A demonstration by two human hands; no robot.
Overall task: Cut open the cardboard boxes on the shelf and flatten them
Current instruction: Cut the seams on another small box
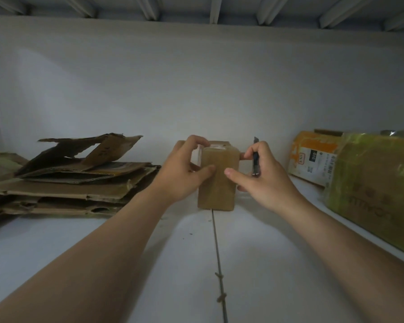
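A small brown cardboard box [217, 190] stands upright on the white shelf [103, 248], with clear tape across its top. My left hand [184, 171] grips its left side, fingers curled over the top edge and thumb on the front face. My right hand [264, 173] is at the box's right side and holds a dark utility knife [255, 157] upright, blade tip pointing up. The right thumb touches the box's front face.
A pile of flattened cardboard [72, 180] lies on the shelf at the left. At the right stand an orange-and-white labelled box [313, 155] and a larger box wrapped in green tape [378, 187]. A white wall closes the back; a seam runs down the shelf's middle.
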